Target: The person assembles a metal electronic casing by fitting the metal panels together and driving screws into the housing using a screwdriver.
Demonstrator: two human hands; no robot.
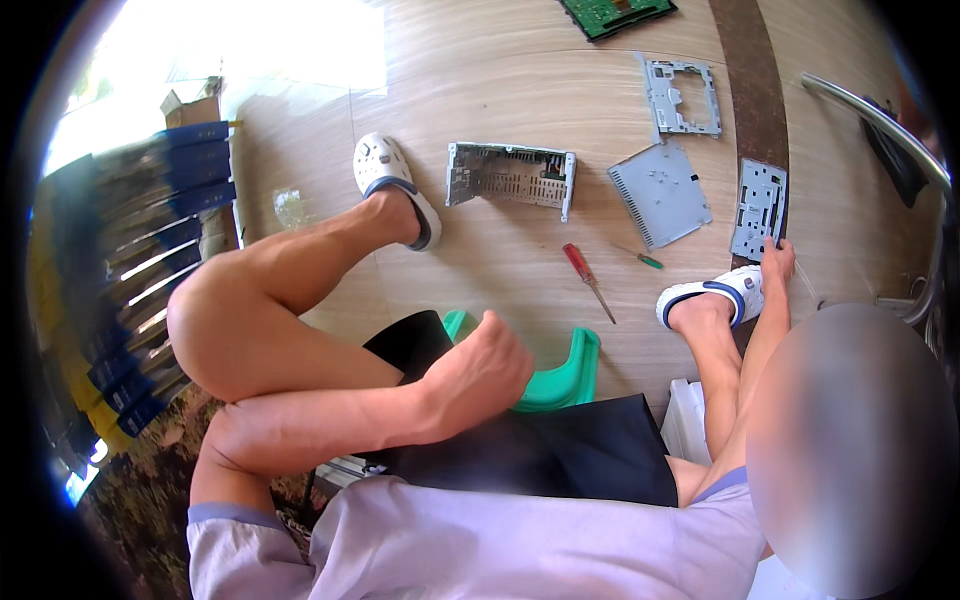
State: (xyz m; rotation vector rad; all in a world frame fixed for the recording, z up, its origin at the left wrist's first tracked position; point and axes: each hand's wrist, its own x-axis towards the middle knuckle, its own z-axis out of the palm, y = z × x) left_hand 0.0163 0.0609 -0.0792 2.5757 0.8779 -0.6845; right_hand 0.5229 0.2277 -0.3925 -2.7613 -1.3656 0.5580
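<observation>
Pale, wood-look floor (pixel 470 275) carries all the parts, and its smooth face suggests that light metal could skid, so pieces are best lifted and lowered rather than dragged. Green plastic stool (pixel 562 385) shows below the left hand, close to the person's body. Next in size, an open metal housing (pixel 510 178) lies between the feet, well apart from the work on the right; its thin walls look easy to bend and deserve a firm, even hold.

Flat grey panel (pixel 662 195) lies beyond the screwdrivers, and the slotted metal plate (pixel 757 205) lies just to its right, beside the right clog (pixel 738 290). This plate is the piece being handled: the right hand (pixel 778 262) has its fingers on the near edge, though I cannot tell whether they pinch it or merely rest there. Handling it by the rim, clear of the slots and cut edges, seems safest, with the foot kept off it.

Cut-out metal frame (pixel 660 95) lies farther off. Left hand (pixel 478 375) is curled into a fist over the lap, nothing visible in it; it could steady the plate's far side.

Smallest are the red-handled screwdriver (pixel 577 262) and the little green-handled one (pixel 650 262), best kept clear of the plate.
</observation>
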